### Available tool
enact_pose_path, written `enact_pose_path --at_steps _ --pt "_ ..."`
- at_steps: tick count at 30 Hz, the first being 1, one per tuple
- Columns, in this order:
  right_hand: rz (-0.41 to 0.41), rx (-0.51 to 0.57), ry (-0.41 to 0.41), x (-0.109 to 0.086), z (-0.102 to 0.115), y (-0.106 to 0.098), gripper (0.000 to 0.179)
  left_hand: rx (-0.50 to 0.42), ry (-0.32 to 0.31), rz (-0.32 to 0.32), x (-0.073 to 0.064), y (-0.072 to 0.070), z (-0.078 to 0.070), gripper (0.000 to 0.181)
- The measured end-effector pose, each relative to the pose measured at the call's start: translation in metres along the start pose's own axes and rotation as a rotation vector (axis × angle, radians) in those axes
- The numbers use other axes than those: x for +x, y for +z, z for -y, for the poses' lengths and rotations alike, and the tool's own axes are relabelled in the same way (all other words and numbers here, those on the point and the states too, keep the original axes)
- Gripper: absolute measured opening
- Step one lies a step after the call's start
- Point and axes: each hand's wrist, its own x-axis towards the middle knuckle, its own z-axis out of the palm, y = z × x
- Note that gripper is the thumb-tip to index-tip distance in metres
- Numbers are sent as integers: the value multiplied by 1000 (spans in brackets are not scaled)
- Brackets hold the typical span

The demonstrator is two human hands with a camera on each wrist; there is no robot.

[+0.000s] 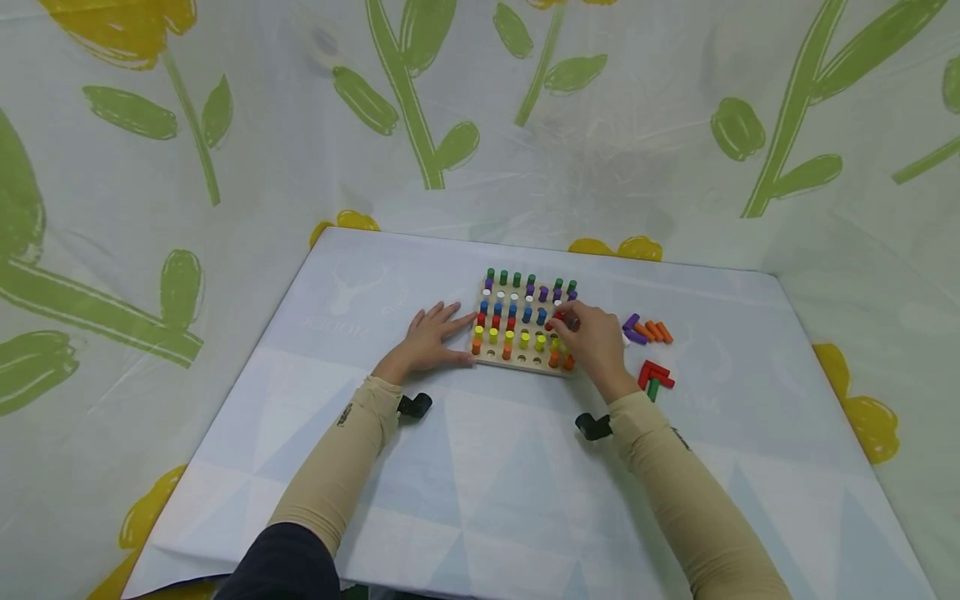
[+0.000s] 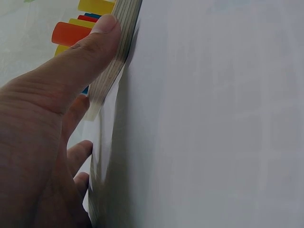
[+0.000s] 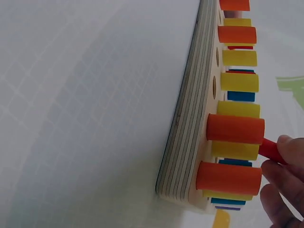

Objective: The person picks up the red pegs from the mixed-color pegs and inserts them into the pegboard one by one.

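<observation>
A wooden pegboard (image 1: pixel 517 362) holds rows of green, purple, white, blue, red, yellow and orange pegs. Spread along its left edge, my left hand (image 1: pixel 431 340) touches the board with straight fingers; the left wrist view has the thumb (image 2: pixel 97 42) against the board's side. Over the right part of the board, my right hand (image 1: pixel 597 343) pinches a red peg (image 3: pixel 270 150) between thumb and fingers. The right wrist view shows that peg tilted behind the orange pegs (image 3: pixel 235 128). Bare holes (image 3: pixel 214 87) show in the front row, between orange pegs. My right hand covers part of the board's right side.
Right of the board lie loose purple pegs (image 1: pixel 636 336) and orange pegs (image 1: pixel 659 332). Nearer me are loose red pegs (image 1: pixel 657 367) and a green peg (image 1: pixel 653 389). A pale patterned cloth covers the table (image 1: pixel 480 475), and a flower-print curtain (image 1: pixel 495 158) hangs behind it.
</observation>
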Motion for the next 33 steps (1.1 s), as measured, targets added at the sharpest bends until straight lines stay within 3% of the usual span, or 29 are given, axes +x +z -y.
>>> enact_pose_path --at_steps 33 --pt "80 -31 -3 13 20 23 29 -12 5 11 -2 -3 -2 93"
